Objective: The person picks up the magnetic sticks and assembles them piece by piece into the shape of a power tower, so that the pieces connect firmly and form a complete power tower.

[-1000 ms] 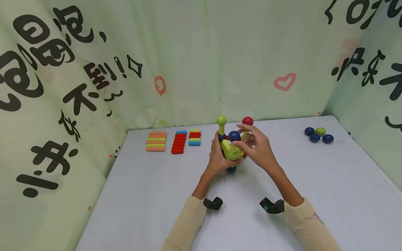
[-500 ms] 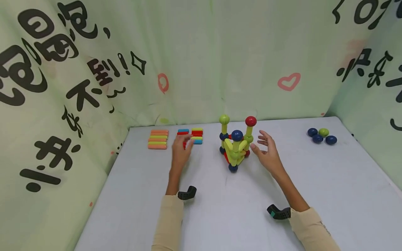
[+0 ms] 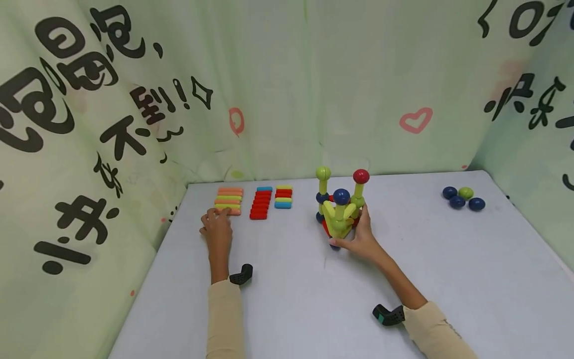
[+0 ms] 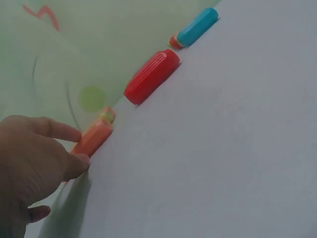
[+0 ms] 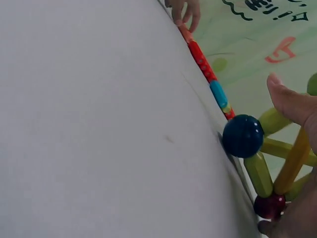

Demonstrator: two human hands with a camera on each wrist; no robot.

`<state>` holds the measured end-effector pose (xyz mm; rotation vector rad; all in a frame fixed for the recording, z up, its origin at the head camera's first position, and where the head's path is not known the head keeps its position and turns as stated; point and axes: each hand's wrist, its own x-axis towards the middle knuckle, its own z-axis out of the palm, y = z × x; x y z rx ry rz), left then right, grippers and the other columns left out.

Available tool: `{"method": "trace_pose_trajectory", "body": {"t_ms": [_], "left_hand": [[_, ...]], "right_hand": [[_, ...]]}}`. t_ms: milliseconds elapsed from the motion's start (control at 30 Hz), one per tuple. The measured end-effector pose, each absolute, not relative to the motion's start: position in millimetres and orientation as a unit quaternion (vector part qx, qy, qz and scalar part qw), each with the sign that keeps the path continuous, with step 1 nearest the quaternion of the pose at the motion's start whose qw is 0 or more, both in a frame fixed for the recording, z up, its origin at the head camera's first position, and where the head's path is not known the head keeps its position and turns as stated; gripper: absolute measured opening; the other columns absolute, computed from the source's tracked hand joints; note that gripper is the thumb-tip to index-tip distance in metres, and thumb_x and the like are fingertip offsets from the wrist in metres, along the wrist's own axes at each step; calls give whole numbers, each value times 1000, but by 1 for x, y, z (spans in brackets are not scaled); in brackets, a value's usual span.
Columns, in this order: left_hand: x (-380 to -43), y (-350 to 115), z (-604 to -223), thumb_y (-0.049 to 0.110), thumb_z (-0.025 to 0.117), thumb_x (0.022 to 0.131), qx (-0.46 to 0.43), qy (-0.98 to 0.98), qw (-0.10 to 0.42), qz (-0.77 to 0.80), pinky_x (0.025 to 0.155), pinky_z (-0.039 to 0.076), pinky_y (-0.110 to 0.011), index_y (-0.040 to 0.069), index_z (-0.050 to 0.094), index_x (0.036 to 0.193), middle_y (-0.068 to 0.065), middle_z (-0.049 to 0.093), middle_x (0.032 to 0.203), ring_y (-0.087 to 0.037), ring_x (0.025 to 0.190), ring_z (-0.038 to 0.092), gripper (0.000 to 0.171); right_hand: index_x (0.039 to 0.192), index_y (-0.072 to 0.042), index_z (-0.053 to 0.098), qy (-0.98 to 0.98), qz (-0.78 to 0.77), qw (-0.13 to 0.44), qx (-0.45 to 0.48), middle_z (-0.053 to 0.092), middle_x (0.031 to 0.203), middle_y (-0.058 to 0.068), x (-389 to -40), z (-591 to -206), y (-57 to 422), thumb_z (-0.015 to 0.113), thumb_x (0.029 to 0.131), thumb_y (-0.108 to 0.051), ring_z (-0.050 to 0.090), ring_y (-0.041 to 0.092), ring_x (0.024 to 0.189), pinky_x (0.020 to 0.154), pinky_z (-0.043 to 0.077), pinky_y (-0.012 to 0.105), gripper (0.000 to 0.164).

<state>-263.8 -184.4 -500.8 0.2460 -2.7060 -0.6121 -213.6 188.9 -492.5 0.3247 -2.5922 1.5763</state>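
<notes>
My left hand (image 3: 218,235) is at the near end of a column of orange and yellow rods. In the left wrist view, its thumb and index finger pinch the nearest orange rod (image 4: 95,139), which lies on the table. My right hand (image 3: 364,241) holds the lower right side of a ball-and-rod model (image 3: 339,224), thumb in front and fingers at its right. The model stands on the table, built of yellow-green and red rods with blue, green and red balls. A blue ball (image 5: 242,136) on it shows large in the right wrist view.
Left of the model lie a column of mostly red rods (image 3: 260,205) and a shorter mixed column (image 3: 283,197). Several loose blue balls (image 3: 476,204) and a green ball (image 3: 466,193) sit at the right rear of the white table (image 3: 305,299). A printed curtain hangs behind.
My left hand let go of the model and moved left, past the red rods, to the orange and yellow rods. The right hand drew back briefly, then took hold of the model's lower right side.
</notes>
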Motion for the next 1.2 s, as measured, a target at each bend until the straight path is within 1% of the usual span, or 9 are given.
{"method": "trace_pose_trajectory", "body": {"t_ms": [133,333,433,633,767,900,1000,1100,1200], "left_hand": [[-268,-185,-505,8,60,96,91,-956,178,-213,85,41,-59,17,62,129,-24,42,130,-44,124,36,34],[-270,-191,-510,12,64,94,117,-946,193,-233,83,36,-54,14,66,121,-26,39,123,-41,118,33,27],[-269,-190,-509,15,66,93,121,-941,199,-245,83,32,-56,13,67,118,-26,38,124,-42,119,31,25],[-267,-193,-502,19,63,95,114,-950,172,-236,84,33,-63,15,66,121,-27,42,127,-45,121,36,27],[-267,-199,-502,18,64,94,125,-946,172,-246,84,32,-62,11,66,116,-28,41,126,-45,120,36,23],[-265,-195,-497,16,65,93,151,-928,203,-275,82,35,-63,8,66,110,-25,49,119,-43,114,45,19],[-270,-178,-482,19,66,93,130,-880,231,-395,82,43,-58,5,67,113,-24,60,108,-41,103,56,24],[-276,-151,-461,27,67,93,81,-802,198,-557,81,50,-44,6,68,116,-19,65,103,-31,96,61,31],[-280,-123,-445,32,67,93,49,-735,115,-666,82,54,-33,9,66,121,-10,66,103,-19,92,61,36]], "right_hand": [[152,-6,-16,-868,490,38,67,11,154,26,-211,-499,184,85,75,-25,16,39,143,118,13,61,128],[151,2,-11,-885,462,18,43,12,153,30,-207,-502,182,83,76,-29,14,44,143,118,13,61,124],[151,4,-10,-891,453,11,36,12,152,31,-205,-500,184,83,76,-31,15,45,142,118,14,61,124],[152,3,-6,-891,451,14,47,16,151,31,-207,-499,187,83,76,-31,19,44,141,117,17,61,122],[152,2,-4,-892,448,20,59,20,150,30,-212,-500,185,83,75,-30,22,44,141,116,17,62,121],[152,1,-3,-896,439,14,67,24,150,29,-214,-500,183,82,75,-30,25,43,140,115,20,63,119],[152,2,-1,-901,426,7,74,26,150,29,-212,-498,185,81,75,-31,27,44,139,111,22,68,118],[152,3,0,-904,418,0,88,27,151,29,-209,-497,187,81,74,-32,27,44,140,107,20,73,118],[152,3,1,-902,417,-8,109,26,153,28,-207,-496,187,81,74,-33,26,44,142,104,17,76,118]]}}
